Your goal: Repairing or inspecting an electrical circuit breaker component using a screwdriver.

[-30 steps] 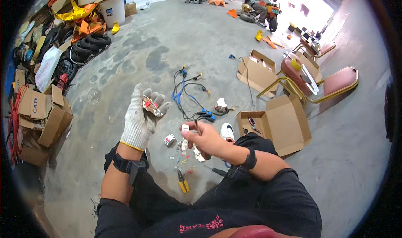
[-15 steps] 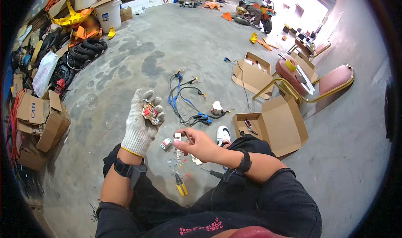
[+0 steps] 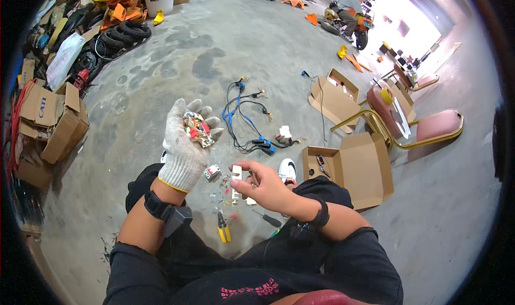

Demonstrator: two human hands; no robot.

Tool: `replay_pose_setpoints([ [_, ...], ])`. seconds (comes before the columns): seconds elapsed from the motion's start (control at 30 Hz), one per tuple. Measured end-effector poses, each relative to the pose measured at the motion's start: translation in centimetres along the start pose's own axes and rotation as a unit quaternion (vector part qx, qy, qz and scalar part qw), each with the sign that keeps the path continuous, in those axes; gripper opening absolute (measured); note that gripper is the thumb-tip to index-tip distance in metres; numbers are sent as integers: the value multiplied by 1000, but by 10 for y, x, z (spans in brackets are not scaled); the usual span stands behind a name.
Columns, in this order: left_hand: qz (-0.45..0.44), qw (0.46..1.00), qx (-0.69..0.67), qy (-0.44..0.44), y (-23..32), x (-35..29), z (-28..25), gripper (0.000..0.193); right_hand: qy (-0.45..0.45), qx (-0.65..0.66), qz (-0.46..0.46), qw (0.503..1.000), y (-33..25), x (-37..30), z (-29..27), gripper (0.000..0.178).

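My left hand (image 3: 186,144), in a white knit glove, is turned palm up with its fingers curled around a heap of small electrical parts (image 3: 198,129), red, white and metal-coloured. Lower and to the right, my bare right hand (image 3: 263,184) pinches a small white plastic piece (image 3: 236,172) between thumb and fingertip. A thin dark thing (image 3: 253,177) also lies between its fingers; its kind is unclear. Just left of the white piece, a white circuit breaker (image 3: 212,171) rests on the floor. Small loose bits (image 3: 228,190) lie scattered below it.
Yellow-handled wire strippers (image 3: 223,230) and a screwdriver (image 3: 268,218) lie between my legs. A blue-and-black wiring harness (image 3: 247,117) is spread ahead. An open cardboard box (image 3: 365,171) stands right, near a pink chair (image 3: 437,128). Someone sits by a motorbike (image 3: 359,21) far off.
My view has shifted, so the floor things sit differently in it. The left fingers have spread slightly, showing more of the heap. The white piece in my right hand has turned more upright.
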State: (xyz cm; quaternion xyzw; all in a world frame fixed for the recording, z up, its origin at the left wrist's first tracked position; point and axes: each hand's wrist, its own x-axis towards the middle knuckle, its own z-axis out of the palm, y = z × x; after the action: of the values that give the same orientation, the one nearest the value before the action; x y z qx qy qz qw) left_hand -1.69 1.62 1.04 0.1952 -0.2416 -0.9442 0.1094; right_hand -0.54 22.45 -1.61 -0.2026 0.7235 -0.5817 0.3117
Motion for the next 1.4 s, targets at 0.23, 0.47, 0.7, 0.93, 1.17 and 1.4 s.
replay_pose_setpoints([
  [0.23,3,1000,-9,14,1,-1,-3,29,23,1,4,1000,18,5,3,50],
  [0.47,78,997,4,-27,5,32,-22,32,25,-25,-3,999,14,11,4,51],
  [0.7,67,995,57,34,9,22,-29,47,0,2,54,999,-2,9,14,52],
  [0.93,48,996,72,2,1,25,-35,62,19,-6,-5,1000,26,14,15,52],
  [1.17,-10,996,88,22,-1,8,-15,73,25,-75,25,997,14,14,12,59],
  [1.4,-17,994,88,57,2,14,-13,63,-1,-3,32,999,14,21,9,47],
])
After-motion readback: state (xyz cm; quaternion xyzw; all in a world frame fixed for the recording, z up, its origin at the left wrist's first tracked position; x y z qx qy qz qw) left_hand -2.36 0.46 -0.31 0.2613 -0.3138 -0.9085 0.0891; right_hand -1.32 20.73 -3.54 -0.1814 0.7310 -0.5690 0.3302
